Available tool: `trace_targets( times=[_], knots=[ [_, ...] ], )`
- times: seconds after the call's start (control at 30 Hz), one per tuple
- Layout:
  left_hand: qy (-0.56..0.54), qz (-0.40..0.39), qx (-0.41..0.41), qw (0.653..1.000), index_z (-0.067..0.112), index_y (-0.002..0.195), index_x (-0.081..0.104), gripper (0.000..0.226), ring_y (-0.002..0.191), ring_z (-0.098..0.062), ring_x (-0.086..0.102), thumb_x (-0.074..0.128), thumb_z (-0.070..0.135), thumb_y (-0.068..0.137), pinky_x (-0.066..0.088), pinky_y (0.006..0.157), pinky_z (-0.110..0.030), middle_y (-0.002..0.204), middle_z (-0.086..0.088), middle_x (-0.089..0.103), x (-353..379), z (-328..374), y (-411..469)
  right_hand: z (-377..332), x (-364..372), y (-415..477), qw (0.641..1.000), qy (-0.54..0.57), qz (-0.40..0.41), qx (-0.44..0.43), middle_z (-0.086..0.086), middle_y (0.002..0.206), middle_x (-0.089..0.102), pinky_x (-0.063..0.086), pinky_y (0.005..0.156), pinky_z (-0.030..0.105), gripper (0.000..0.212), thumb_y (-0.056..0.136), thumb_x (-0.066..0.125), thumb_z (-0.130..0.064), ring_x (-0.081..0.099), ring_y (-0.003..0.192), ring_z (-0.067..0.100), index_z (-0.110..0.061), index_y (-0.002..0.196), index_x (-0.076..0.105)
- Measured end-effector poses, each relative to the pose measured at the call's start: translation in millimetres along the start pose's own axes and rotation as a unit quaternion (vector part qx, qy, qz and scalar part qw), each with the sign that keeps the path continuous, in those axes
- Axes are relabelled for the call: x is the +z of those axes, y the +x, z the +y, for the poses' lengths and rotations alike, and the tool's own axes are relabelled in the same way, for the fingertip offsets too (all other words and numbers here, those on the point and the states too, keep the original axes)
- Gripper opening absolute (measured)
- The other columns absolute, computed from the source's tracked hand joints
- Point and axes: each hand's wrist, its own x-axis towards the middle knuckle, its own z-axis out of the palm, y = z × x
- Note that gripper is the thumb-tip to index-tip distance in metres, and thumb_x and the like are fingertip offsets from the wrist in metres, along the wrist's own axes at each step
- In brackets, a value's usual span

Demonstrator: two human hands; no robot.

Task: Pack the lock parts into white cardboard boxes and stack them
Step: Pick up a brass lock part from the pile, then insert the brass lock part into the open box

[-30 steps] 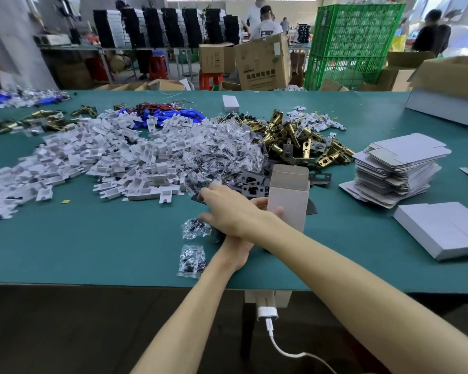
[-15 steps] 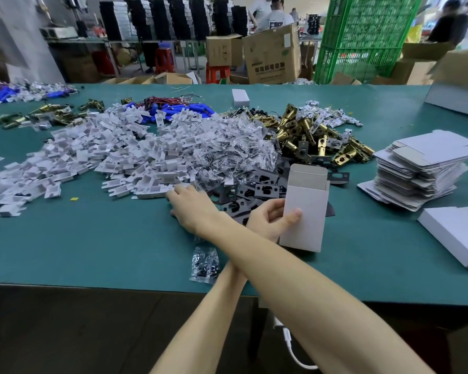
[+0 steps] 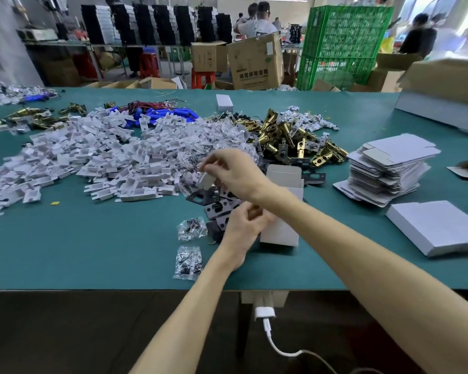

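An upright white cardboard box [image 3: 280,233] with its top open stands on the green table [image 3: 92,252]. My left hand [image 3: 243,225] grips its left side. My right hand [image 3: 235,171] crosses over the left arm and pinches a small white cardboard insert [image 3: 206,181], held up just left of the box. Below it lie dark metal plates [image 3: 214,206]. A heap of white inserts [image 3: 92,157] and clear screw bags spreads to the left. Brass latches [image 3: 287,136] are piled behind the box.
Two screw bags [image 3: 188,261] lie near the front edge. A stack of flat box blanks [image 3: 389,168] and a finished white box [image 3: 438,228] sit to the right. A large carton [image 3: 443,98] occupies the far right corner. People and green crates [image 3: 343,44] are beyond the table.
My right hand has left the insert heap and risen to the right with one white insert pinched in it. My left hand has kept hold of the box.
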Motion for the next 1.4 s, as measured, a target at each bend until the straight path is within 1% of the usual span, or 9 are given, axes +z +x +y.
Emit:
trace_targets(
  times=[0.13, 0.27, 0.4, 0.57, 0.67, 0.8, 1.13, 1.33, 1.4],
  knots=[
    [-0.094, -0.028, 0.027, 0.995, 0.008, 0.125, 0.068, 0.036, 0.113, -0.019, 0.072, 0.079, 0.018, 0.092, 0.057, 0.088, -0.025, 0.120, -0.003, 0.077, 5, 15, -8, 30, -73, -23, 0.997, -0.012, 0.068, 0.027, 0.005, 0.088, 0.072, 0.051, 0.054, 0.016, 0.013, 0.099, 0.063, -0.010, 0.066, 0.061, 0.006, -0.004, 0.109, 0.068],
    [-0.108, -0.030, 0.034, 0.993, 0.006, 0.127, 0.067, 0.040, 0.117, -0.022, 0.071, 0.077, 0.017, 0.090, 0.058, 0.098, -0.034, 0.123, -0.006, 0.076, 4, 20, -13, 64, -112, -41, 0.984, -0.094, 0.137, 0.061, -0.006, 0.072, 0.068, 0.047, 0.054, 0.012, 0.005, 0.093, 0.072, -0.009, 0.063, 0.052, -0.003, -0.013, 0.093, 0.069],
    [-0.117, -0.030, 0.032, 0.992, 0.007, 0.127, 0.067, 0.050, 0.117, -0.022, 0.071, 0.080, 0.025, 0.082, 0.057, 0.100, -0.037, 0.122, -0.006, 0.076, 5, 21, -15, 81, -112, -56, 0.983, -0.128, 0.111, 0.074, -0.007, 0.077, 0.069, 0.054, 0.069, 0.017, 0.007, 0.089, 0.077, -0.010, 0.066, 0.067, 0.002, -0.016, 0.089, 0.074],
    [-0.125, -0.030, 0.026, 0.991, 0.009, 0.126, 0.067, 0.040, 0.114, -0.019, 0.072, 0.078, 0.018, 0.089, 0.059, 0.097, -0.033, 0.120, -0.004, 0.077, 5, 21, -15, 79, -101, -56, 0.981, -0.160, 0.086, 0.065, -0.002, 0.082, 0.070, 0.042, 0.064, 0.001, 0.004, 0.089, 0.077, -0.010, 0.062, 0.073, 0.005, -0.010, 0.093, 0.078],
    [-0.128, -0.032, 0.031, 0.991, 0.008, 0.127, 0.067, 0.040, 0.113, -0.018, 0.072, 0.077, 0.018, 0.090, 0.059, 0.096, -0.032, 0.121, -0.005, 0.077, 5, 20, -14, 74, -103, -51, 0.973, -0.217, 0.043, 0.072, -0.003, 0.080, 0.070, 0.046, 0.065, 0.013, 0.004, 0.088, 0.077, -0.012, 0.065, 0.075, 0.010, -0.012, 0.090, 0.080],
    [-0.133, -0.034, 0.031, 0.990, 0.008, 0.129, 0.066, 0.049, 0.116, -0.020, 0.071, 0.080, 0.024, 0.085, 0.058, 0.096, -0.032, 0.122, -0.005, 0.076, 5, 20, -13, 68, -101, -50, 0.959, -0.274, 0.015, 0.067, 0.002, 0.087, 0.073, 0.058, 0.083, 0.038, 0.006, 0.089, 0.076, -0.012, 0.068, 0.086, 0.018, -0.012, 0.091, 0.081],
    [-0.133, -0.036, 0.030, 0.990, 0.009, 0.127, 0.067, 0.052, 0.117, -0.023, 0.071, 0.081, 0.029, 0.081, 0.057, 0.101, -0.040, 0.121, -0.005, 0.077, 4, 17, -11, 55, -100, -49, 0.945, -0.317, -0.011, 0.084, 0.009, 0.094, 0.073, 0.060, 0.082, 0.045, 0.006, 0.089, 0.074, -0.012, 0.069, 0.086, 0.028, -0.010, 0.094, 0.077],
    [-0.139, -0.038, 0.028, 0.989, 0.010, 0.126, 0.067, 0.051, 0.116, -0.022, 0.071, 0.081, 0.029, 0.081, 0.057, 0.101, -0.040, 0.121, -0.004, 0.077, 4, 15, -9, 79, -107, -59, 0.948, -0.202, 0.220, 0.108, 0.008, 0.097, 0.074, 0.055, 0.084, 0.041, 0.012, 0.096, 0.062, -0.013, 0.066, 0.090, 0.026, -0.009, 0.098, 0.073],
    [-0.137, -0.034, 0.028, 0.990, 0.010, 0.126, 0.067, 0.051, 0.116, -0.022, 0.072, 0.081, 0.030, 0.082, 0.057, 0.101, -0.040, 0.121, -0.004, 0.077, 4, 15, -8, 100, -104, -66, 0.947, -0.190, 0.180, 0.187, 0.012, 0.102, 0.074, 0.054, 0.089, 0.044, 0.013, 0.097, 0.063, -0.017, 0.066, 0.095, 0.029, -0.008, 0.100, 0.072]
  ],
)
